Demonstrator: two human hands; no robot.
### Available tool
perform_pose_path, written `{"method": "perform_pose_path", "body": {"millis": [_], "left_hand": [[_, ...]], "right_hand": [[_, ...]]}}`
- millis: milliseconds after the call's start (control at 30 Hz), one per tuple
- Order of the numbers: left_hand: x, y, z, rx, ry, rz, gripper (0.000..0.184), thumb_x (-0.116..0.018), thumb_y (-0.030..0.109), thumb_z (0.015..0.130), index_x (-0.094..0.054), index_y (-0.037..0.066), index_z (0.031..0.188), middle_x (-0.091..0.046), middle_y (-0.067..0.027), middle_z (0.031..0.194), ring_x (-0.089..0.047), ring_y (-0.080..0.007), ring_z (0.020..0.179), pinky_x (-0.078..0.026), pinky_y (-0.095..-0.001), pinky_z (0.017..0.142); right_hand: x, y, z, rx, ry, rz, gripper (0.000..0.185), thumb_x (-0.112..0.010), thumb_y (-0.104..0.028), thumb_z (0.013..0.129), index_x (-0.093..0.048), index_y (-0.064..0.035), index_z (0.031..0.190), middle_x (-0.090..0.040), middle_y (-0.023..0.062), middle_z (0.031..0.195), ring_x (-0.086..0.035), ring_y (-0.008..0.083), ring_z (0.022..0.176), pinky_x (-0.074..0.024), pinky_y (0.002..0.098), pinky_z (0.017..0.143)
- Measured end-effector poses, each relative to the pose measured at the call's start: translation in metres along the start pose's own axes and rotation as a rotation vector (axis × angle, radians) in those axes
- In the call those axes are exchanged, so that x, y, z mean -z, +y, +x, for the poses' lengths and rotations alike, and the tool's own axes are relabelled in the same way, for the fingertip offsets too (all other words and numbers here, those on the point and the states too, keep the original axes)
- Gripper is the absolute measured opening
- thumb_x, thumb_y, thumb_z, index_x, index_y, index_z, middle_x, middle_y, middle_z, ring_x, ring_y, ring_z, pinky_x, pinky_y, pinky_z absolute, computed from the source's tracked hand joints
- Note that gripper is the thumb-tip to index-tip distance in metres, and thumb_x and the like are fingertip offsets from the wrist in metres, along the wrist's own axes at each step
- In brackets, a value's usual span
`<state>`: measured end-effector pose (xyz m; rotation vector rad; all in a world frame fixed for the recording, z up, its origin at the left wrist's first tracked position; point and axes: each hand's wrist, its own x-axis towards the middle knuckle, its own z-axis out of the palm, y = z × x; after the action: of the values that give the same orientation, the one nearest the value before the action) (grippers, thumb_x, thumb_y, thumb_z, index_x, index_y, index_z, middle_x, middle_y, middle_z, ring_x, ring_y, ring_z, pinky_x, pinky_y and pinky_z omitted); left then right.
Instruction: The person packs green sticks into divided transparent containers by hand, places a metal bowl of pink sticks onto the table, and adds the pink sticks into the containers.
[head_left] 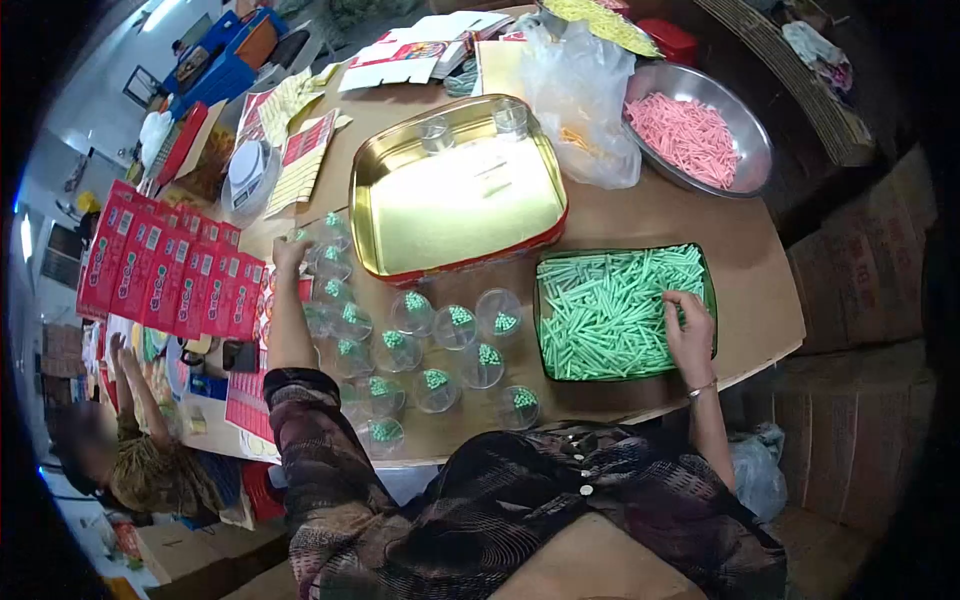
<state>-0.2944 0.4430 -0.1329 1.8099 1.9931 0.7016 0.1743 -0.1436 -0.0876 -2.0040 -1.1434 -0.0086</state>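
Observation:
A green-rimmed tray (542, 345) full of thin green sticks (610, 315) lies right of centre. Over the right part of the sticks is my right hand (690, 330), its thumb and fingertips close together; whether a stick is between them is too small to tell. At the left, my left hand (291, 252) reaches to the far end of the clear round cups, beside a cup (333, 262); its fingers and anything in them are unclear. Several clear cups, such as one (437, 390) near the front, hold bundles of green sticks standing on end.
An empty gold tin (460, 215) sits behind the cups, with two clear cups inside. Farther right are a plastic bag (590, 100) and a steel bowl (755, 150) of pink sticks. Red boxes (165, 265) stand at the left, near another person (150, 450). A scale (245, 165) is behind.

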Motion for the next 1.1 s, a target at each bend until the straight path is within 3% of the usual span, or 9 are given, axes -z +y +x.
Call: {"method": "perform_pose_path", "body": {"millis": [33,100,133,200,233,367,467,567,1100], "left_hand": [[-0.019,-0.034,0.045,0.033,-0.061,0.099,0.080,-0.079,0.031,0.060,-0.051,-0.007,0.125,-0.063,-0.0256,0.108,-0.063,-0.0367,0.096,-0.051,-0.0388,0.084],[0.006,0.021,-0.007,-0.065,0.290,0.087,0.077,-0.076,0.036,0.064,-0.053,-0.008,0.123,-0.062,-0.0262,0.110,-0.061,-0.0383,0.098,-0.050,-0.0408,0.085],[0.024,0.058,-0.036,-0.162,0.282,0.059,0.069,-0.073,0.036,0.069,-0.055,-0.006,0.120,-0.060,-0.0251,0.113,-0.058,-0.0388,0.103,-0.048,-0.0418,0.087],[0.022,0.100,-0.064,-0.592,0.378,-0.043,0.060,-0.072,0.033,0.073,-0.056,-0.005,0.117,-0.062,-0.0210,0.107,-0.059,-0.0363,0.097,-0.049,-0.0415,0.083],[0.016,0.132,-0.091,-0.707,0.310,-0.216,0.047,-0.072,0.025,0.076,-0.059,-0.001,0.112,-0.064,-0.0136,0.092,-0.060,-0.0279,0.080,-0.049,-0.0364,0.075],[0.001,0.245,-0.255,-0.782,-0.558,-0.414,0.029,-0.071,0.015,0.079,-0.064,0.003,0.104,-0.061,-0.0038,0.080,-0.054,-0.0137,0.069,-0.044,-0.0250,0.067],[-0.002,0.289,-0.371,-1.148,-0.953,-0.111,0.026,-0.071,0.010,0.076,-0.064,0.003,0.100,-0.059,-0.0062,0.088,-0.054,-0.0168,0.078,-0.046,-0.0322,0.073],[-0.040,0.288,-0.423,-1.574,-0.862,0.069,0.023,-0.070,0.016,0.067,-0.064,0.003,0.084,-0.057,-0.0110,0.089,-0.053,-0.0280,0.086,-0.045,-0.0390,0.075],[-0.075,0.290,-0.478,-1.482,-0.689,0.576,0.041,-0.077,0.023,0.062,-0.061,0.001,0.093,-0.050,-0.0132,0.102,-0.048,-0.0311,0.095,-0.041,-0.0440,0.080]], "right_hand": [[0.000,-0.002,0.001,0.008,0.002,-0.004,0.015,-0.056,0.003,0.083,-0.063,-0.0004,0.096,-0.064,0.0090,0.090,-0.059,0.0234,0.080,-0.0473,0.0305,0.073],[0.001,-0.003,0.002,-0.012,-0.001,-0.010,0.014,-0.057,0.002,0.083,-0.063,-0.0001,0.096,-0.064,0.0088,0.091,-0.059,0.0229,0.080,-0.0472,0.0302,0.073],[0.001,-0.003,0.002,-0.019,-0.006,-0.003,0.013,-0.057,0.001,0.084,-0.063,0.0001,0.096,-0.065,0.0085,0.092,-0.060,0.0224,0.080,-0.0472,0.0300,0.073],[0.000,-0.003,0.003,-0.004,0.016,-0.002,0.014,-0.057,0.001,0.084,-0.063,-0.0006,0.096,-0.065,0.0082,0.092,-0.060,0.0223,0.080,-0.0475,0.0293,0.073],[0.001,-0.006,0.005,-0.004,0.026,0.002,0.014,-0.057,0.001,0.084,-0.063,-0.0007,0.096,-0.066,0.0081,0.093,-0.060,0.0222,0.081,-0.0476,0.0292,0.074],[0.007,-0.008,0.001,-0.021,0.126,-0.002,0.017,-0.058,0.000,0.084,-0.064,-0.0018,0.100,-0.067,0.0072,0.095,-0.061,0.0213,0.082,-0.0478,0.0288,0.075],[0.022,-0.004,-0.006,-0.094,0.199,-0.001,0.017,-0.058,-0.002,0.085,-0.065,-0.0026,0.101,-0.068,0.0060,0.095,-0.061,0.0197,0.080,-0.0476,0.0281,0.073],[0.032,0.009,-0.011,-0.105,0.214,-0.091,0.016,-0.058,-0.005,0.085,-0.065,-0.0037,0.100,-0.068,0.0056,0.094,-0.061,0.0192,0.079,-0.0472,0.0279,0.071],[0.015,0.010,-0.019,-0.004,0.064,-0.265,0.021,-0.060,-0.011,0.083,-0.063,-0.0055,0.102,-0.061,0.0070,0.105,-0.056,0.0254,0.093,-0.0406,0.0340,0.086]]}}
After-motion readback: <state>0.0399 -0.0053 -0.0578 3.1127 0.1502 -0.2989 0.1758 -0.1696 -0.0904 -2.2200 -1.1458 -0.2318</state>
